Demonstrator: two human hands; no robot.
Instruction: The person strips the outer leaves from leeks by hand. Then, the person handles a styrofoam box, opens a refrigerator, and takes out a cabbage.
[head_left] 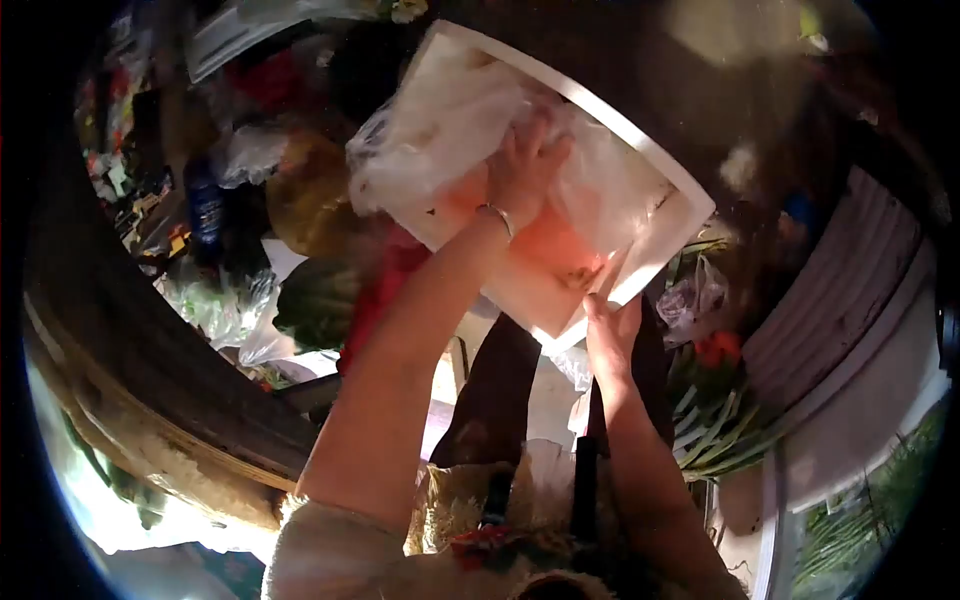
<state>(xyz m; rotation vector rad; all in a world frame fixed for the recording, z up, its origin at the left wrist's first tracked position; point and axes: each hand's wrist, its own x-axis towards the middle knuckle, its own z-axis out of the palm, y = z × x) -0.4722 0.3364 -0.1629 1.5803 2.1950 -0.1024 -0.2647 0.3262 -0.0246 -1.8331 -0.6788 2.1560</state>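
A white box (pixel 675 228), seemingly foam, is tilted in front of me. My right hand (pixel 613 330) grips its near right rim, thumb on top. Inside the box is my left hand (pixel 528 170), with a bracelet at the wrist. Its fingers look apart and rest against crumpled clear plastic (pixel 590 185); blur and plastic partly hide the fingertips. Beneath that hand lies a pinkish-orange sheet or bag (pixel 550 245). More clear plastic (pixel 375 160) spills over the box's left side. Small dark bits (pixel 580 277) lie near the box's lower corner.
To the left are a green round melon or squash (pixel 318 303), a dark blue bottle (pixel 205 215) and bagged greens (pixel 215 300). A curved wooden edge (pixel 160 410) runs along that side. Long green leaves (pixel 725 430) and a purplish bagged item (pixel 695 300) sit to the right.
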